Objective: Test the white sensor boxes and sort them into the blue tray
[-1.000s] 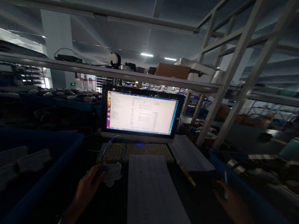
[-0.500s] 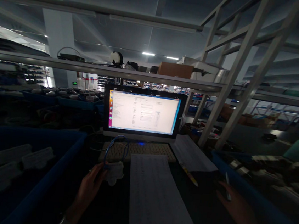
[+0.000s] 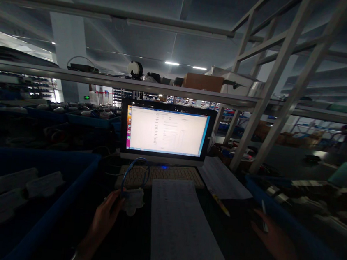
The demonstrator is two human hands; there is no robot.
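In the head view my left hand (image 3: 106,214) is closed on the left edge of a small pale, box-shaped device (image 3: 133,201). Blue cable (image 3: 129,171) loops up from the device in front of the keyboard (image 3: 165,174). My right hand (image 3: 274,235) lies low on the right, with a slim white pen (image 3: 264,217) between its fingers. Dark shadow hides what else, if anything, is under its fingertips. Beyond the hands stands a lit monitor (image 3: 167,131) showing a form-like window. A long printed sheet (image 3: 182,226) lies between the hands.
Left is a blue bin (image 3: 89,179) with several pale devices (image 3: 45,183). Another blue bin (image 3: 257,186) with parts stands right. A yellow marker (image 3: 221,205) and a second sheet (image 3: 227,179) lie right of the keyboard. A metal shelf (image 3: 119,82) crosses above the monitor.
On the monitor, text at the window's left and a column at its right have faded or vanished. Both hands stay almost where they were.
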